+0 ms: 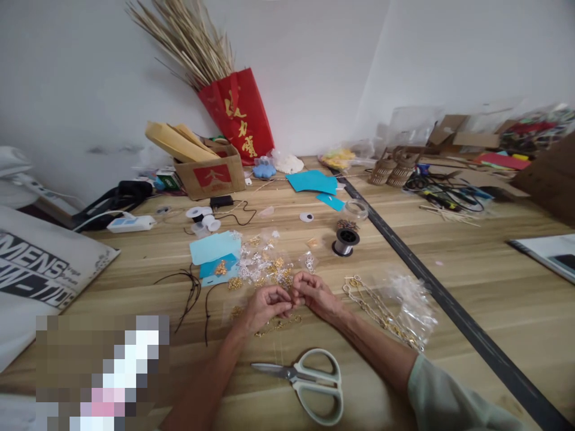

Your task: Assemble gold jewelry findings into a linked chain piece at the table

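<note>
- Gold, thin-linked metal chain (271,327): in the head view I see it lying loosely curved on the pale wood-grain table (381,377), just below the bare left hand (271,304).
- Left hand: its fingers curl inward, tips by those of the bare right hand (314,294); from here I cannot tell whether it grips anything.
- Right hand: also curled, thumb toward the fingers; anything pinched there is too small for me to make out.
- Handling, as I judge it: the chain should be very light, limp and slightly slippery, its small links easily bent or tangled. I would take it by one end, between thumb and fingertip, pulling gently.
- Around it: small gold and silver metal pieces (263,263) lie beyond the hands, and scissors with pale grey-green looped handles (338,388) rest nearer me.
</note>
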Demonstrator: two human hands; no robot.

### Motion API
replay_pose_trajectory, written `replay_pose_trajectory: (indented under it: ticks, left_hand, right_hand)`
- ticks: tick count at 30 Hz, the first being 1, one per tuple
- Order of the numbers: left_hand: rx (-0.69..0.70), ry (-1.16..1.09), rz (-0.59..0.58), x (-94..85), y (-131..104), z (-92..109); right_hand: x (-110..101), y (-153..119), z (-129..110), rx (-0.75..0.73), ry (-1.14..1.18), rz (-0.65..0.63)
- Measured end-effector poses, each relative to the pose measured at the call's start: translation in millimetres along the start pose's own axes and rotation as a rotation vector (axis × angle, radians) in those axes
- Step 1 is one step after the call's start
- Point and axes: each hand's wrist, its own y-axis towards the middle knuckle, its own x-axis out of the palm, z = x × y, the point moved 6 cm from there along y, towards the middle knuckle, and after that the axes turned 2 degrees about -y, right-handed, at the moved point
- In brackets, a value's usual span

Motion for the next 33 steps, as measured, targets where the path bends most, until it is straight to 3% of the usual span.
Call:
replay_pose_trajectory:
  ticks: [10,33]
  left_hand:
    - [-0.027,0.013,0.008,-1.3,1.2,-4.7]
    - [-0.089,0.117,-0.118,2.5,-1.7,-6.2]
  right_hand:
    - [-0.5,-0.3,1.8,-0.010,-0.065,-0.003]
    - [-2.3,-2.3,1.5,0.005,-0.091,-0.004]
